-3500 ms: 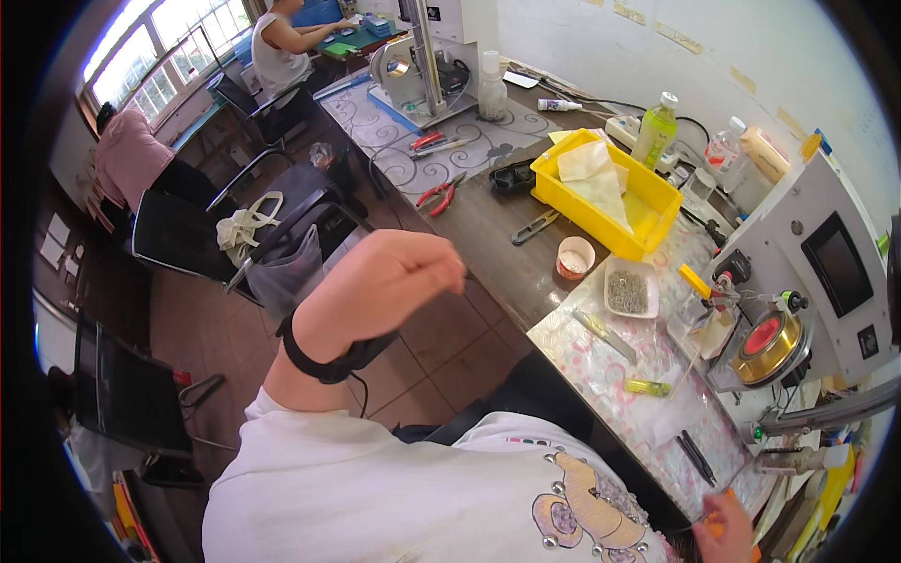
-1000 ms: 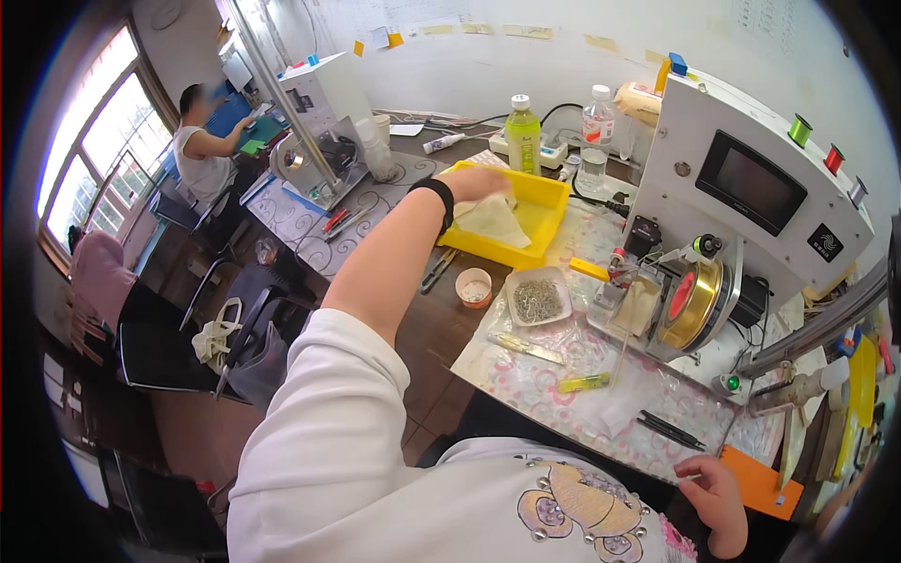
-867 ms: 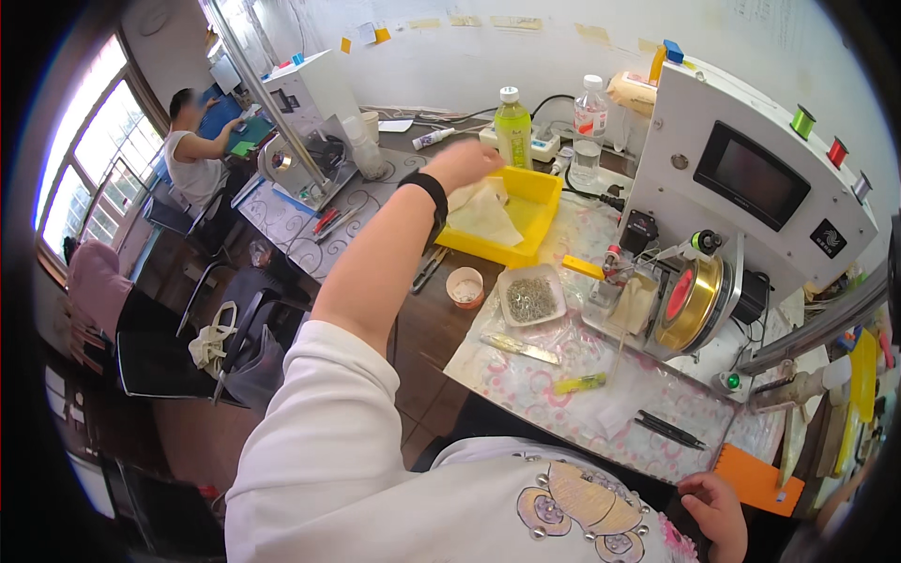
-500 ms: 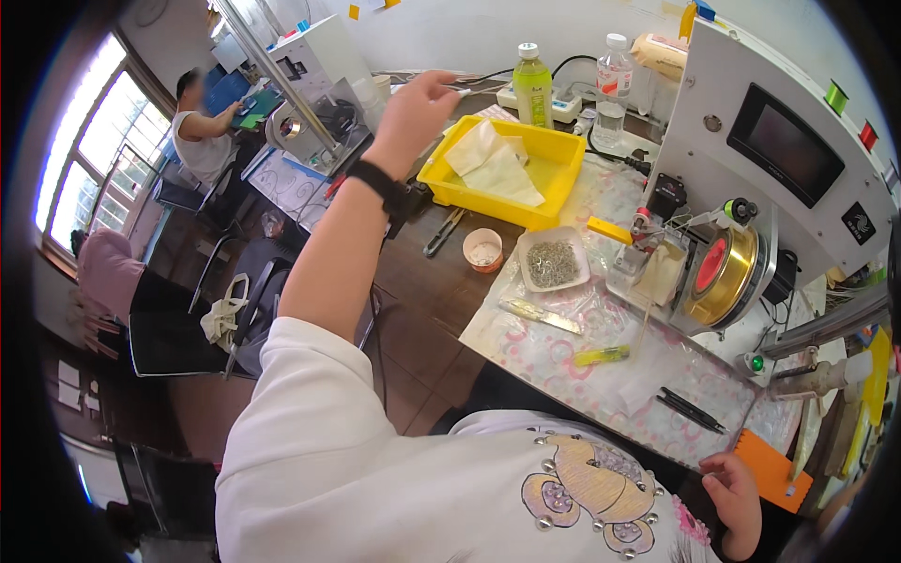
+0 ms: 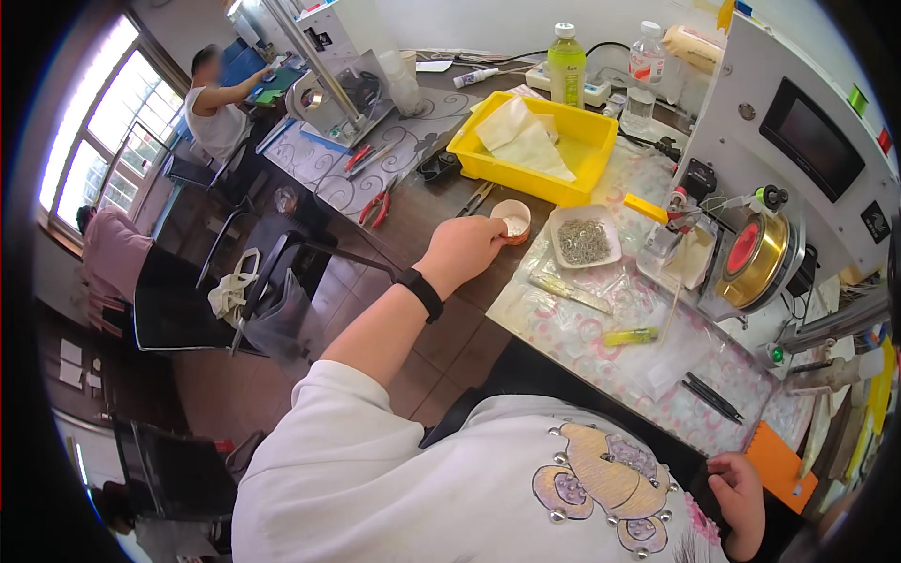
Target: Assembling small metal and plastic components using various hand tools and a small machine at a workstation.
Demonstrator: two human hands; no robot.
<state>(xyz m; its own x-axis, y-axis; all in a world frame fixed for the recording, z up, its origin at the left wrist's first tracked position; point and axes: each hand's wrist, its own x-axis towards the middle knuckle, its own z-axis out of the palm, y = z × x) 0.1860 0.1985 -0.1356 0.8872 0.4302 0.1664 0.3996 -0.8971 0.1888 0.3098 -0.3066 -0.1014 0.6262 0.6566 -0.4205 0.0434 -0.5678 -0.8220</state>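
My left hand (image 5: 465, 251), with a black band on its wrist, reaches across to a small paper cup (image 5: 518, 235) with pale contents. Its fingers are closed on the cup's near left side, and the fingertips are partly hidden. Just behind are pliers or tweezers (image 5: 477, 198) and a yellow tray (image 5: 469, 169) holding white cloth or paper. Right of the cup is a white dish (image 5: 615, 246) of many small metal pieces. My right hand (image 5: 740, 504) rests low at the right near an orange notebook (image 5: 777, 464), fingers loosely bent and apart, nothing visible in it.
A machine with a screen (image 5: 809, 141) and a gold wire spool (image 5: 758, 263) stands at right. Behind the tray are a green drink bottle (image 5: 566, 70), a water bottle (image 5: 644, 80) and a white tube (image 5: 476, 78). Red-handled pliers (image 5: 375, 208) lie left. Two people sit farther off.
My left hand has come down and nearer, from beside the white tube at the back to the paper cup. The tube now lies on the table. My right hand stays low at the right.
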